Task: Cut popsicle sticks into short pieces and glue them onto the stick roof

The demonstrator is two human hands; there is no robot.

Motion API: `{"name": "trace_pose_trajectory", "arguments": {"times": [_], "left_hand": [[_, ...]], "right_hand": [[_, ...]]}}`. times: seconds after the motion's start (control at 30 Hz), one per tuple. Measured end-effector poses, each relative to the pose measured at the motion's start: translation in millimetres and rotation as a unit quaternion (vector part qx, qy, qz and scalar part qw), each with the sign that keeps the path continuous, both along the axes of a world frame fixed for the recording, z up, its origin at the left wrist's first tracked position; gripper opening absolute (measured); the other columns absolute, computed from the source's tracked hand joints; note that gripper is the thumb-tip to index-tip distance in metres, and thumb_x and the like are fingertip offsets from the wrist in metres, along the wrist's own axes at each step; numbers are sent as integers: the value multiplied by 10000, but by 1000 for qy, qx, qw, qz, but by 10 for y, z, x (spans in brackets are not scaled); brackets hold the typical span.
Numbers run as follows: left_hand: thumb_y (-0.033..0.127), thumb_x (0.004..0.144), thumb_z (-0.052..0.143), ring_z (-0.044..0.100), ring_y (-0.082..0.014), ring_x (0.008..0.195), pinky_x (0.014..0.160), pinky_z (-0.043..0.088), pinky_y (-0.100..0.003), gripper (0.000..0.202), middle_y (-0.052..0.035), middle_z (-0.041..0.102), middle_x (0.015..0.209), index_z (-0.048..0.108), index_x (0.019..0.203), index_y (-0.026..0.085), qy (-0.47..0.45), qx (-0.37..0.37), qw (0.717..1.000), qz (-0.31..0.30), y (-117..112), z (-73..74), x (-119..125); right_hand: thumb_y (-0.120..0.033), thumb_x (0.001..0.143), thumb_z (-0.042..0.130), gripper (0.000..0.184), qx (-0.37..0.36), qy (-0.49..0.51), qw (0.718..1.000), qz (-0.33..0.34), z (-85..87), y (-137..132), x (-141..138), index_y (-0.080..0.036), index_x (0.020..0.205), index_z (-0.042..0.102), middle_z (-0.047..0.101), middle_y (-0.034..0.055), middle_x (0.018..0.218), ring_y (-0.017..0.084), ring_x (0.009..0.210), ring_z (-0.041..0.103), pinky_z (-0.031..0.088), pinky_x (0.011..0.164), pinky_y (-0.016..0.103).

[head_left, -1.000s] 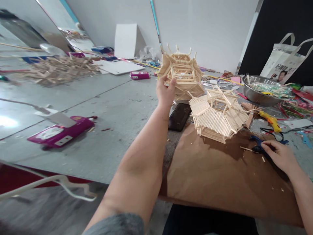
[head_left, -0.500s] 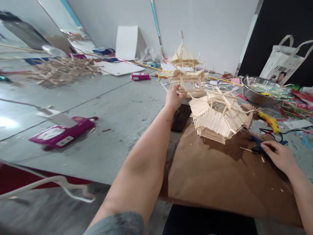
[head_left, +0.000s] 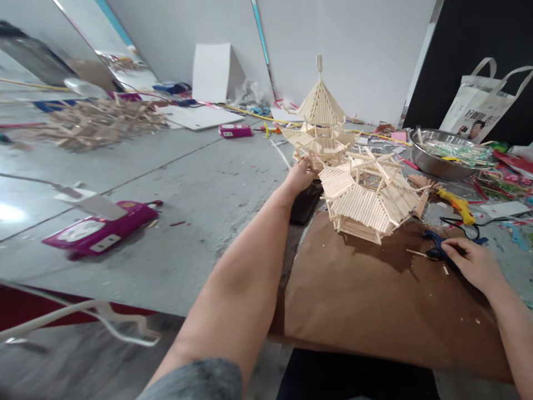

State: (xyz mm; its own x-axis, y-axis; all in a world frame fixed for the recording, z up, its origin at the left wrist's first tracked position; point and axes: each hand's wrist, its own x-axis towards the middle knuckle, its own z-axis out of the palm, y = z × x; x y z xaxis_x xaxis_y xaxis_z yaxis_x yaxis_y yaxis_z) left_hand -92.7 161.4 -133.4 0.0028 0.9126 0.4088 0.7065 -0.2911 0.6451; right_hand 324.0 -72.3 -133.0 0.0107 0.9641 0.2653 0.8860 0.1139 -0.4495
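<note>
At the far left we had a loose pile of wooden sticks [head_left: 104,125] on the grey tabletop [head_left: 195,194], its near edge blurred. In front of it lay a purple power strip [head_left: 137,214], with a white adapter [head_left: 96,202] plugged into its upper side. Further back, to the right, we saw a smaller purple socket block [head_left: 235,130]. Our left hand [head_left: 300,176] reached across the tabletop, its fingers closed on the lower left edge of the stick pagoda [head_left: 321,105], which stood upright with its spire pointing up. A dark, phone-like slab [head_left: 306,204] lay just below that hand. To the right and nearer us, the stick pavilion [head_left: 366,203], with sloping roof panels and an open top, stood at the far edge of the brown paper [head_left: 353,294], overlapping the pagoda's base in our view. Our right hand [head_left: 474,264] rested at the paper's right side, fingers curled around a blue tool [head_left: 435,240] beside a short loose stick [head_left: 416,253]. Beyond it lay a yellow glue gun [head_left: 460,206], and behind that stood a metal bowl [head_left: 437,165] of sticks and wrappers, with a white tote bag [head_left: 468,108] at the back.
</note>
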Motion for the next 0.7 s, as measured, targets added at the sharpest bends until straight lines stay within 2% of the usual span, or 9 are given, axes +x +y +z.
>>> {"name": "trace_pose_trajectory", "arguments": {"times": [0.1,0.3,0.37,0.47,0.57,0.7], "left_hand": [[205,713,548,574,-223,997,890,429,-308,403,-112,626,1109,575,1109,138,12,-8,1000,0,-23,30,13],[252,763,515,579,-254,993,885,415,-354,369,-144,609,1138,609,1101,139,29,-50,986,154,-84,136,-12],[224,782,478,580,-244,978,889,406,-349,307,-142,632,1069,641,1028,137,13,-20,979,203,-115,184,-16],[190,805,427,574,-214,926,869,397,-323,256,-119,644,945,655,912,140,-27,76,966,244,-178,282,-11],[217,814,440,551,-191,833,803,397,-303,204,-84,616,812,630,782,149,-63,141,955,253,-297,389,6],[258,805,469,491,-150,685,691,382,-269,199,-15,508,631,576,672,157,-120,167,946,249,-569,436,71]], "right_hand": [[-471,781,491,303,-1,0,1000,4,-2,0,-5,-225,794,668,710,35,798,196,705,647,489,661,309],[-448,794,487,280,0,-1,1000,6,21,0,-63,-227,799,658,707,34,821,196,728,647,481,663,309],[-445,797,486,279,4,-4,1000,5,24,2,-84,-223,812,655,703,39,825,194,727,644,477,656,306],[-447,796,488,304,18,-14,1000,2,14,11,-107,-206,895,643,676,37,748,183,653,622,466,606,299],[-433,803,487,332,29,-45,998,16,-7,25,-132,-184,974,626,647,35,717,180,640,597,459,608,304],[-391,831,471,301,61,-123,989,58,-28,50,-189,-173,938,650,665,82,852,223,813,595,449,739,349]]}}
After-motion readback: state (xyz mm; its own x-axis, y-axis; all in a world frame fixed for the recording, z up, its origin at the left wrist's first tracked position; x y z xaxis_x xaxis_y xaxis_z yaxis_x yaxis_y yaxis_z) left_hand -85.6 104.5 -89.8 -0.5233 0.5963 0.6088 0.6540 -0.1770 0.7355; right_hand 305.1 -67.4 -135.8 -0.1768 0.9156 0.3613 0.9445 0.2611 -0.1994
